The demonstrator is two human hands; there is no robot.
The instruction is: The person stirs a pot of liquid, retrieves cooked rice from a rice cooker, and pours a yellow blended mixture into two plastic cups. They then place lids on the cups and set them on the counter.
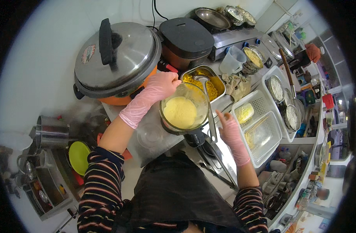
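Note:
A clear blender jar (199, 109) with a black handle (195, 138) stands before me, partly filled with pale yellow mush (180, 113). My left hand (163, 85), in a pink disposable glove, has its fingers curled at the jar's far-left rim; whether they grip it is hidden. Right of the jar, my gloved right hand (231, 133) holds nothing, its index finger extended and apart from the others. Between jar and right hand runs the long handle of a metal ladle (210, 116). Its bowl lies in a steel pan (222, 88) of yellow corn kernels (212, 91).
A large pressure cooker (128, 55) and a dark rice cooker (185, 40) stand behind. A clear round lid (150, 135) lies left of the jar. Farther right are a plastic measuring jug (232, 59), a cloth (237, 86) and white baskets (258, 100). A person (312, 54) stands far right.

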